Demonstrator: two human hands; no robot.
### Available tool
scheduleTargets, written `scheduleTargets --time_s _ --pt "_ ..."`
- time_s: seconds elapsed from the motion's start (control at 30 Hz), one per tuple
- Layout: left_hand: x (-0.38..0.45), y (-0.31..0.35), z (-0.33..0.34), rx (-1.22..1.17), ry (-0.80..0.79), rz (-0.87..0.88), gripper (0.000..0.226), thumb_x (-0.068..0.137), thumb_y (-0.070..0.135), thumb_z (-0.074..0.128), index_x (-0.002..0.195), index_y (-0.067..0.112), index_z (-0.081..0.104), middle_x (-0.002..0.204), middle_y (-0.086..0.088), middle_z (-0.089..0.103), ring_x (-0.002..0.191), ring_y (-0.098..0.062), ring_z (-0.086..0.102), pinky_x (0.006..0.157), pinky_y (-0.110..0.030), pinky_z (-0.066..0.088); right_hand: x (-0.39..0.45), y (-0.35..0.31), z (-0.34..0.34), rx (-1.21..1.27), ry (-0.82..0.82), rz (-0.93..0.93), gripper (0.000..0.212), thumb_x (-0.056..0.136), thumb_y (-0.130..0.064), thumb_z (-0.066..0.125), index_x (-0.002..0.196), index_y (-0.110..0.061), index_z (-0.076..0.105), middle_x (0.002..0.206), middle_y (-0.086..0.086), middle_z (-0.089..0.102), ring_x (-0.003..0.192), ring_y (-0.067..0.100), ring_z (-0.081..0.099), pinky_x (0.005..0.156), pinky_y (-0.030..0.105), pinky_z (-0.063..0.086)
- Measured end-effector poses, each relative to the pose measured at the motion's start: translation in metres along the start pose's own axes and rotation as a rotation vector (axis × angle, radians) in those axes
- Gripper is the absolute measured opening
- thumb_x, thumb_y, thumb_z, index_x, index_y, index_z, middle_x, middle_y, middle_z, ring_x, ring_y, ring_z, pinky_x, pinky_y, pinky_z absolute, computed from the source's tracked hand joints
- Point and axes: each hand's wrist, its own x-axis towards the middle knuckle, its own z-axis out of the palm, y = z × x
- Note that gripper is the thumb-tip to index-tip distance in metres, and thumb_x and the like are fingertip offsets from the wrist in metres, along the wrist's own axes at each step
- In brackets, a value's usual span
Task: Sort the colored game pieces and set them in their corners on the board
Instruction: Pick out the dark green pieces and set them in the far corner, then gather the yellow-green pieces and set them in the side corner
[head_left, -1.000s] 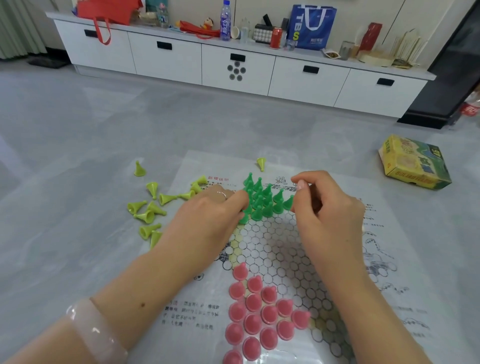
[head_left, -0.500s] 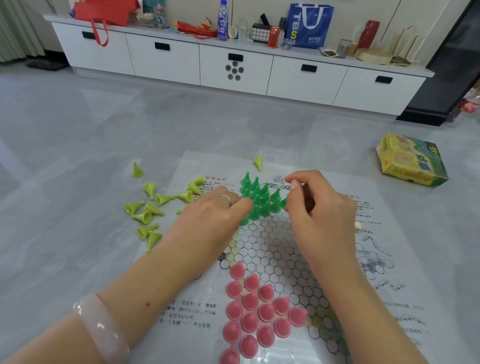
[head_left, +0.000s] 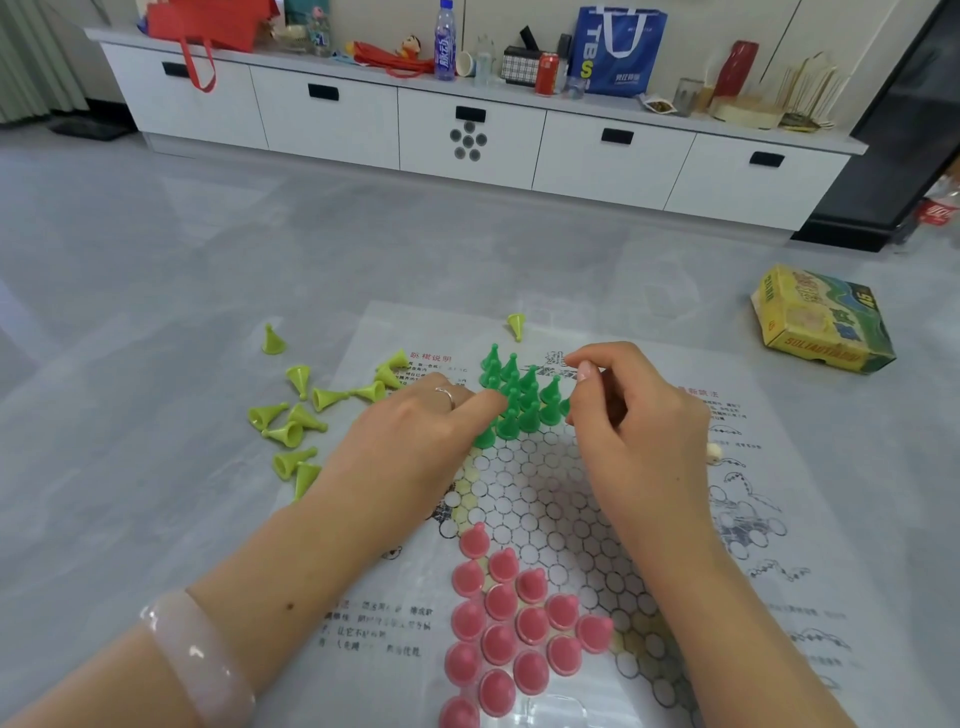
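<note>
A paper game board lies flat on the grey floor. The left hand rests on it, fingers loosely curled, fingertip touching the dark green pieces standing in the far corner. The right hand pinches thumb to forefinger beside them; what it grips I cannot tell. Pink pieces fill the near corner; yellow-green pieces lie scattered left.
</note>
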Motion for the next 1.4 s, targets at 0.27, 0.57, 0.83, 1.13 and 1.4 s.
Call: scheduleTargets --time_s 0.27,0.57,0.83,1.13,1.4 --pt "0.0 0.0 -0.019 -0.072 0.152 -0.041 0.021 0.084 0.014 0.049 0.092 0.004 0.066 0.068 -0.009 0.064 0.062 -0.028 0.062 0.045 -0.033 0.052 0.001 -0.003 -0.002 0.034 -0.009 -0.005 0.018 0.09 -0.019 0.046 0.091 -0.017 0.064 0.053 0.002 0.057 0.049 0.018 0.051 0.045 0.028 0.04" --pt "-0.018 0.003 -0.085 -0.441 0.379 -0.547 0.017 0.093 0.02 0.046 0.086 0.019 0.061 0.071 0.009 0.063 0.069 -0.004 0.054 0.062 -0.008 0.039 0.01 -0.058 -0.022 0.07 -0.37 -0.042 0.017 0.092 -0.016 0.049 0.101 -0.021 0.062 0.063 0.0 0.059 0.058 0.016 0.057 0.056 0.03 0.047" --pt "-0.065 -0.002 -0.112 -1.206 0.745 -1.139 0.03 0.092 0.0 0.035 0.074 0.011 0.058 0.073 -0.01 0.059 0.064 -0.017 0.055 0.051 -0.01 0.049 -0.001 -0.1 0.037 -0.303 -1.049 -0.094 0.073 0.086 -0.043 0.056 0.144 -0.034 0.013 0.154 0.001 0.009 0.14 0.024 0.013 0.111 0.039 0.022" --pt "-0.068 -0.007 -0.126 -1.778 0.757 -1.213 0.026 0.091 0.003 0.036 0.078 0.006 0.057 0.049 0.0 0.064 0.047 -0.011 0.06 0.047 -0.015 0.051 0.01 -0.112 0.105 -0.462 -0.95 -0.084 0.059 0.084 -0.041 0.058 0.135 -0.024 0.036 0.126 0.011 0.034 0.117 0.033 0.041 0.097 0.042 0.041" --pt "-0.069 -0.006 -0.135 -1.87 0.75 -1.26 0.025 0.091 0.004 0.037 0.078 0.007 0.058 0.053 -0.001 0.062 0.059 -0.016 0.054 0.056 -0.022 0.047 0.003 -0.108 0.111 -0.278 -0.765 -0.167 0.02 0.088 -0.009 0.047 0.097 -0.014 0.063 0.084 -0.002 0.044 0.087 0.021 0.05 0.068 0.027 0.032"
